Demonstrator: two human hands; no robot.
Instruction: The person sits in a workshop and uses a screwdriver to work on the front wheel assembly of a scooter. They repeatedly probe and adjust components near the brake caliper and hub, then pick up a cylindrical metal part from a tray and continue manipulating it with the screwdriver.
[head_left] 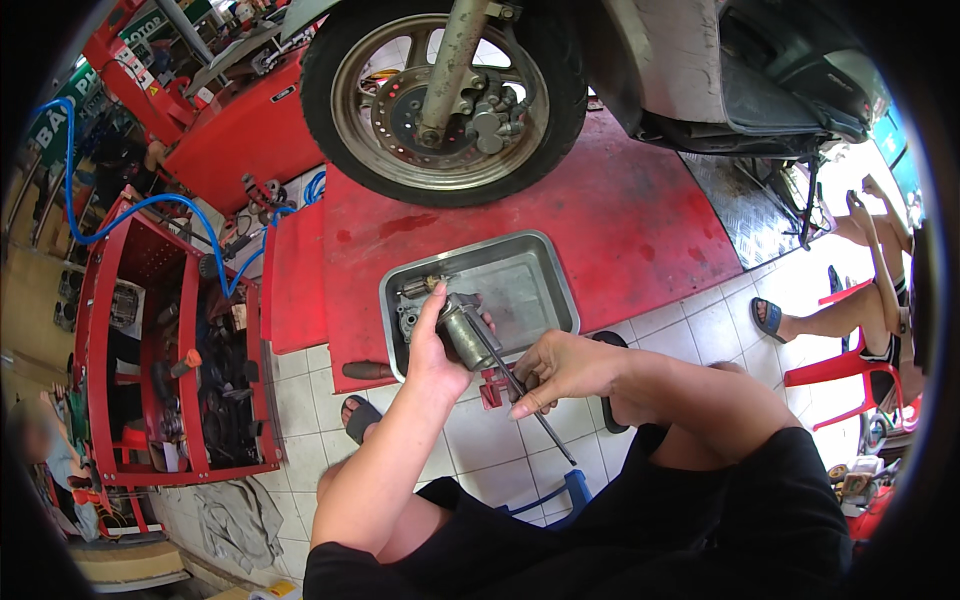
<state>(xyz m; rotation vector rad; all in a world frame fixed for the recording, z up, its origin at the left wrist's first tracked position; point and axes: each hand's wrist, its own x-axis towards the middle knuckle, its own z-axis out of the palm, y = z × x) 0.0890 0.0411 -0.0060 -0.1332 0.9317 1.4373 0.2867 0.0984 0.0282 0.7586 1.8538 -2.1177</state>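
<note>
My left hand (434,345) is wrapped round a cylindrical grey metal part (467,335) that looks like a starter motor, holding it tilted over the near edge of a metal tray (565,285). Close beside it, my right hand (565,372) grips a long thin metal rod (548,432), one end against or next to the cylinder and the other slanting down toward me. Whether that rod is a screwdriver I cannot tell. Smaller metal parts (408,312) lie in the tray's left side, partly hidden by my left hand.
The tray sits on a red lift platform (640,220) below a motorbike's front wheel (445,190). A dark-handled tool (367,370) lies left of the tray. Further left stands a red tool cart (185,460) with a blue hose (205,225). Another person sits on a red chair (835,372) at right.
</note>
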